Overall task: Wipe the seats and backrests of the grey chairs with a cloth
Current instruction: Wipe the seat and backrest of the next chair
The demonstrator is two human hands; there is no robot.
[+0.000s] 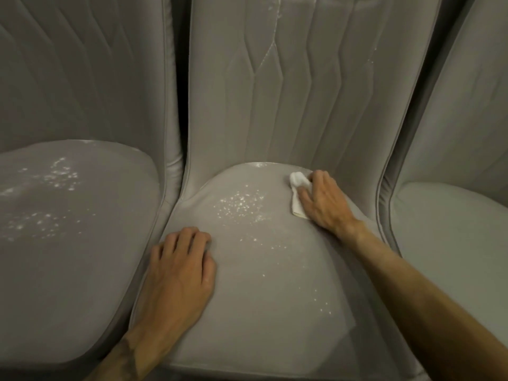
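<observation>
the right hand (325,200) presses a folded white cloth (297,194) flat under its fingers, a holding grip, at the back right of the middle grey chair's seat (269,284), near the quilted backrest (297,92). the left hand (180,268) rests palm down, grip empty, on the seat's front left. white specks (242,204) dot the seat; the left chair's seat (68,243) is speckled too.

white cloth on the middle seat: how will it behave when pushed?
Cloth likely floppy: it lies crumpled and folded under the right hand. Probably light, needing palm pressure. It may glide easily over the droplets on the smooth middle seat.
</observation>
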